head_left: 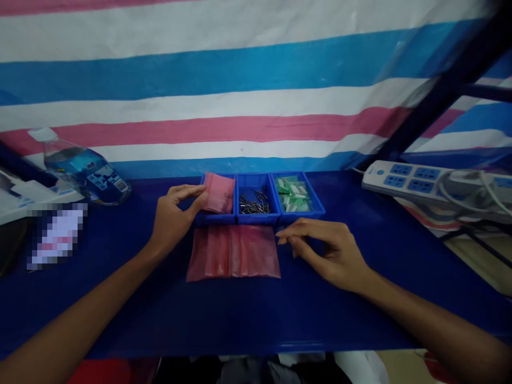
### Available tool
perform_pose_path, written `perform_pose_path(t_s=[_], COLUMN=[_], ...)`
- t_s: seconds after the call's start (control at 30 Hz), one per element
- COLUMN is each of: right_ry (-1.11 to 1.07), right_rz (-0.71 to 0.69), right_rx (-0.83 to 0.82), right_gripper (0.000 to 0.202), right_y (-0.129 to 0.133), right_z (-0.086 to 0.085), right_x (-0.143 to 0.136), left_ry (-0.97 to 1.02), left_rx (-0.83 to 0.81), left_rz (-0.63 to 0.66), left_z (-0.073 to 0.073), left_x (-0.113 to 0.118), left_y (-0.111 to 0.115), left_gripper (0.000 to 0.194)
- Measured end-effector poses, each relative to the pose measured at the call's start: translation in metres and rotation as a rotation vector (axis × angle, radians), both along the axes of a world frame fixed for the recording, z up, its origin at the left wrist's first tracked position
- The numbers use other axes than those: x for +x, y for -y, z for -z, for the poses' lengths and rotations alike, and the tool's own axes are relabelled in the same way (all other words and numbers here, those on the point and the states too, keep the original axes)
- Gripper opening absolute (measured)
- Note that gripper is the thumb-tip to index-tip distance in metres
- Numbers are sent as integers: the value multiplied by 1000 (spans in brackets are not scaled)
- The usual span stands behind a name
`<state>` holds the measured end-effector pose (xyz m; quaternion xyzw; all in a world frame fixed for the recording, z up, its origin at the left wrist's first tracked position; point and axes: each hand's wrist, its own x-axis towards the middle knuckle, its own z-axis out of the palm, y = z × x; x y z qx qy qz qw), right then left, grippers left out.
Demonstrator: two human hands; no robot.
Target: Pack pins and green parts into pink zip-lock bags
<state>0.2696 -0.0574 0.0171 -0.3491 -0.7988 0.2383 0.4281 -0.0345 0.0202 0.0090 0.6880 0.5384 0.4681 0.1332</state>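
Observation:
My left hand (175, 216) pinches the left edge of a stack of pink plastic bags (221, 193), which stands in the left compartment of a row of blue bins (258, 218). A row of overlapping red plastic bags (236, 253) lies flat on the table just in front of the bins. Close to the right end of that row hovers my right hand (326, 250), its fingers drawn together with nothing visible in them. Small dark metal screws (255, 204) fill part of the middle bin. Green packets (294, 194) with pale contents lie in the right bin.
A plastic bottle (86, 168) leans at the back left, near a white power strip (40, 200) and a blurred-out item (58, 237). Another power strip (424, 178) with cables is at right. Striped sheeting (240, 69) hangs behind the blue table (248, 320).

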Motion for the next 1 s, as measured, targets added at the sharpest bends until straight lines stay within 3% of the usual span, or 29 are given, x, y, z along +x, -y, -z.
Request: perform_pose_path(t_s=[0.27,0.37,0.53,0.7,0.87,1.0], right_ry=[55,68,90,87,55,57], right_rz=[1,-3,-6,-24,-4,-6], right_rx=[13,11,24,43,61,83], right_gripper=[21,21,22,23,23,24], right_y=[0,0,1,2,1,0], right_z=[2,3,4,3,-1,-3], right_x=[3,3,4,3,1,0], left_ry=[-185,-224,-327,-292,-283,-352], left_rx=[39,38,117,141,29,111], left_rz=[-140,-122,-69,-113,24,120], left_z=[1,0,-2,-7,-14,-11], left_x=[-9,-14,-17,-7,-19,-32], left_y=[-7,-9,-12,-17,-23,-27], left_gripper=[51,57,55,47,60,58])
